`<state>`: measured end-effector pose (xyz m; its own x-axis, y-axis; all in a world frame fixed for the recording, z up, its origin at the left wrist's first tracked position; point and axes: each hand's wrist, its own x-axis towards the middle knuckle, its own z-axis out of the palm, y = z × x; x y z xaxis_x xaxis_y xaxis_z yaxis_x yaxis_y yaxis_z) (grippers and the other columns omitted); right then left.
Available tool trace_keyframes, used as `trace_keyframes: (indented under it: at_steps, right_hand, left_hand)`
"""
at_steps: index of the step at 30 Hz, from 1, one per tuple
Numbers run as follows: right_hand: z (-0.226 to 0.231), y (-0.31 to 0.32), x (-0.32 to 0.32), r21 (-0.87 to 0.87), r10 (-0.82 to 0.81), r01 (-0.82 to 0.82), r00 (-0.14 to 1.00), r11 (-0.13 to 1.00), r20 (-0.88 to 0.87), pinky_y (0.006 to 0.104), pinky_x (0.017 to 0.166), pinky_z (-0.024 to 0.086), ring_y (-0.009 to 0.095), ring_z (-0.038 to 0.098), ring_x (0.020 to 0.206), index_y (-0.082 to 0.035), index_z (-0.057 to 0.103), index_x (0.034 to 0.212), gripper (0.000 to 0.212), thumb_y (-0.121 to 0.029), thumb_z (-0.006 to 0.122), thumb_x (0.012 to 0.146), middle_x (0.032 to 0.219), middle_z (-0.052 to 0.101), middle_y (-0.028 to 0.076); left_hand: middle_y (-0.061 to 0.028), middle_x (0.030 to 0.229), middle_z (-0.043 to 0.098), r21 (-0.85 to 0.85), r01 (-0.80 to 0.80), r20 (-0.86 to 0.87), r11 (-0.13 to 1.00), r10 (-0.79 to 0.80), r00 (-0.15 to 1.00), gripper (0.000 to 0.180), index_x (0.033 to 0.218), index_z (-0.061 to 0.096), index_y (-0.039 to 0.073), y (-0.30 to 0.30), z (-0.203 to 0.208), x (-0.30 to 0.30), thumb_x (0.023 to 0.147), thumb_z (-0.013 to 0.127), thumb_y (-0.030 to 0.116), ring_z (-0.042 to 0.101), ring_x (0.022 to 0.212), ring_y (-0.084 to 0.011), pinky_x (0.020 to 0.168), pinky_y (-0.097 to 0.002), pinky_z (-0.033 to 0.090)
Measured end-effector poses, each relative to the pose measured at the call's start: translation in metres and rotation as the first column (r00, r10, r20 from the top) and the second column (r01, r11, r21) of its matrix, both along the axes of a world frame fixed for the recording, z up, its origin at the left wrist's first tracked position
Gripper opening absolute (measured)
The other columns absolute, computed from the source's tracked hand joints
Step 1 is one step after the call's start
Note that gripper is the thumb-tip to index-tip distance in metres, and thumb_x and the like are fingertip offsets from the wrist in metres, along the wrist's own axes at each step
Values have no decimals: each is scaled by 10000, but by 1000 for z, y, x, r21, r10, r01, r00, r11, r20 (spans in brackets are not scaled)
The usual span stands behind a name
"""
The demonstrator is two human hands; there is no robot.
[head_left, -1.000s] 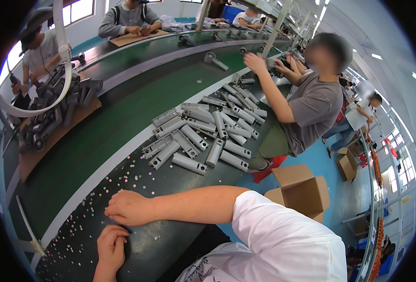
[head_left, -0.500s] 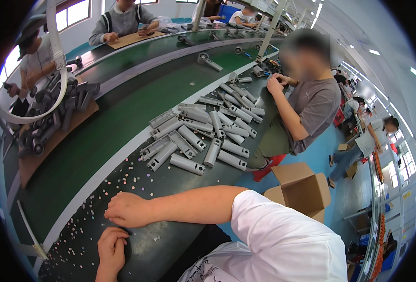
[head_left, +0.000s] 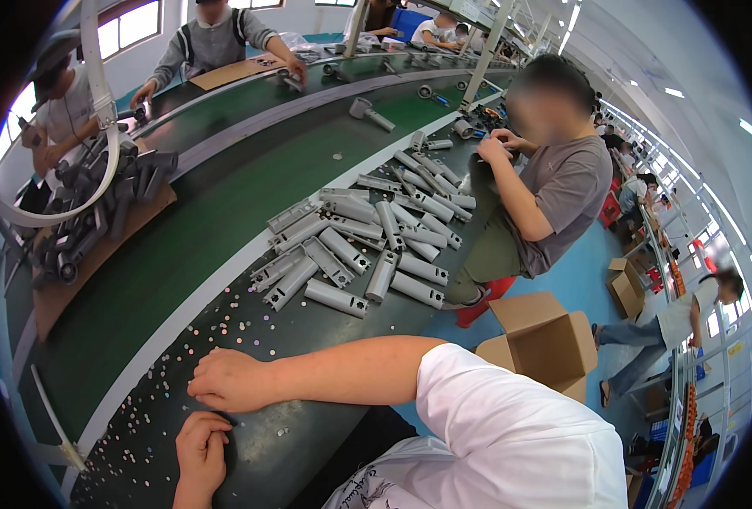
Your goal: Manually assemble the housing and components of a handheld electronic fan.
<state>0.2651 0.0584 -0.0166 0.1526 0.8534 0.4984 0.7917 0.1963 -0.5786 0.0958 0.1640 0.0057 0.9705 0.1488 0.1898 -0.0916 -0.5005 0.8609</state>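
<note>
A co-worker's hands (head_left: 144, 92), upper left, have spread apart; our right hand (head_left: 230, 379) and left hand (head_left: 202, 443) curl loosely lower left, whether gripping anything we cannot tell, and a careless swing could scatter the grey casings (head_left: 389, 225) mid-frame.

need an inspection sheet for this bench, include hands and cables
Surface: dark worktop beside a green conveyor belt.
Parts: grey tubular casings heaped loosely, some showing hollow sides; neither hand touches them.
Clutter: small discs scattered near the hands.
Hands: left hand and right hand close together, fingers curled, nothing visible held.
Cables: nothing clearly seen near the hands.
Surroundings: seated co-worker at right; open cardboard box on blue floor; dark grey parts heaped across the belt.
</note>
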Motion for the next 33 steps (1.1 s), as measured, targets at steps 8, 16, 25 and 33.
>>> trace_keyframes:
  at_steps: [8, 16, 25, 33]
  right_hand:
    - [-1, -1, 1, -15, 9, -9, 1000, 1000, -6, 404, 753, 453, 265, 597, 818, -88, 677, 908, 122, -165, 628, 827, 785, 623, 57]
    - [3, -2, 1, -33, 17, -17, 1000, 999, -1, 414, 742, 457, 268, 593, 812, -77, 665, 899, 107, -149, 622, 832, 768, 610, 63]
    - [5, -3, 1, -35, 9, -9, 1000, 999, 1, 402, 755, 457, 262, 596, 825, -74, 667, 922, 127, -146, 621, 829, 783, 621, 62]
    - [5, -2, 1, -30, 13, -13, 1000, 999, 1, 398, 757, 457, 257, 598, 829, -73, 672, 923, 129, -143, 623, 826, 791, 628, 58]
  left_hand:
    - [-116, 851, 616, -47, -86, -52, 995, 83, 995, 135, 887, 615, -8, -3, -2, -1, 861, 493, -60, 581, 626, -168, 594, -275, 467]
    - [-121, 842, 613, -10, -43, -43, 999, 42, 998, 101, 887, 606, -6, -2, 3, -1, 872, 510, -33, 591, 633, -183, 605, -292, 476]
    - [-124, 853, 620, -2, -43, -57, 999, 43, 997, 109, 882, 611, -1, -3, 6, 0, 851, 514, -42, 599, 646, -190, 617, -295, 481]
    - [-115, 865, 615, 8, -43, -69, 999, 43, 997, 119, 881, 612, -9, -3, 9, -1, 850, 503, -46, 595, 651, -173, 619, -284, 475]
